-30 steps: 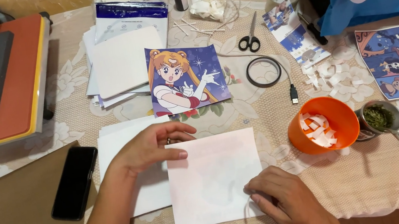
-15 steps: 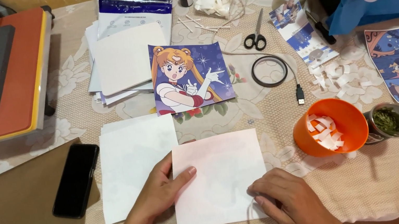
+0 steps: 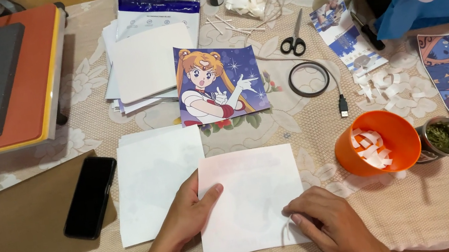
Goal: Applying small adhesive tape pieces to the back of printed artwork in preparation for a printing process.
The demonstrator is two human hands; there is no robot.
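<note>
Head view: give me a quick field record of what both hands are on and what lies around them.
left hand: flat on the left edge of the white square sheet, thumb on top
right hand: fingertips pressing the sheet's lower right corner
sheet: lies flat on the lace tablecloth
left of sheet: second white sheet, then black phone
above: cartoon print
right: orange bowl holding white strips
far: scissors, black tape ring
</note>
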